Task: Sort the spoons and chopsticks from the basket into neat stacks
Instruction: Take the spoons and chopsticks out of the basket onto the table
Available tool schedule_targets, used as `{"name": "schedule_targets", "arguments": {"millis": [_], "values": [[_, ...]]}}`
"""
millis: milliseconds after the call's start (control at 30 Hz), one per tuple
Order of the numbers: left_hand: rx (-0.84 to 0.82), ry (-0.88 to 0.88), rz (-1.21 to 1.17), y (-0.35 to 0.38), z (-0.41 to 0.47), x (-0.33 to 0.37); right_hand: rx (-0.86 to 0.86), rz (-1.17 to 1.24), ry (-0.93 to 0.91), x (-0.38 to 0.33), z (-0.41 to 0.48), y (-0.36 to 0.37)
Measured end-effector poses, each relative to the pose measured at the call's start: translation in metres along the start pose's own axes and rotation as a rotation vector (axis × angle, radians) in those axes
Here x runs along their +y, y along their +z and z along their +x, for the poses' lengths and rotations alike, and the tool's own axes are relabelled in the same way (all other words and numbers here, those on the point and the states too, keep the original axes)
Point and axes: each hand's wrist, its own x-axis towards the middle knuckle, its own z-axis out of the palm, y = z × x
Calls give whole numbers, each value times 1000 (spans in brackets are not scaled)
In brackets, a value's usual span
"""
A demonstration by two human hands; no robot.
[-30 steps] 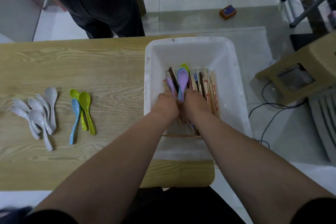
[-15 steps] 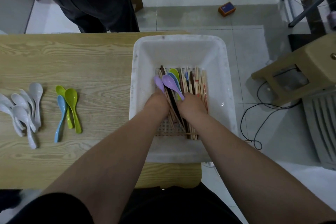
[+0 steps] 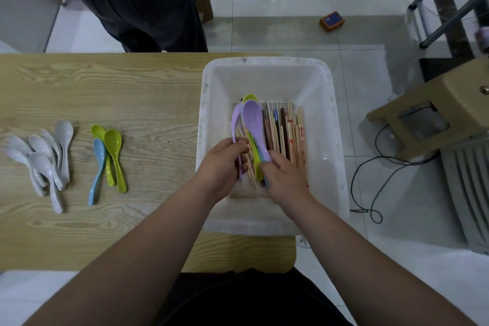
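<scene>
Pale wooden table [image 3: 132,92] fills the left of the frame, with the white basket [image 3: 267,62] at centre right. Fingers of the left hand [image 3: 222,167] curl round the lilac spoon [image 3: 236,124] by its handle. The right hand [image 3: 285,180] grips the nested bunch [image 3: 252,119] of purple, green and blue spoons above the chopsticks [image 3: 288,135]. Best to slot the single spoon into the bunch, handles aligned, before lifting clear. Both forearms reach up from the lower frame, hands close together.

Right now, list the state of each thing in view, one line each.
left hand, grips lone purple spoon
right hand, grips nested spoons, purple on top
basket, on the table's right end
chopsticks, lying loose in the basket
white spoons, loose pile on the table
green and blue spoons, grouped on the table
</scene>
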Motion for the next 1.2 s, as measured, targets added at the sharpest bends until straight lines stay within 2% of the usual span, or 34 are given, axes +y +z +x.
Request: {"name": "schedule_targets", "arguments": {"millis": [167,433,667,1067,1200], "values": [[-78,88,-58,-19,-21,5,-97,-148,-147,-14,-10,21],[53,202,92,-79,-40,15,-85,-267,-333,-37,-17,81],[131,222,-28,-163,-49,22,-167,-329,-382,-57,-11,170],[288,167,88,-294,-21,18,-45,-317,-143,-56,13,295],[451,192,371,-335,-7,25,52,-357,-51,-50,34,309]]}}
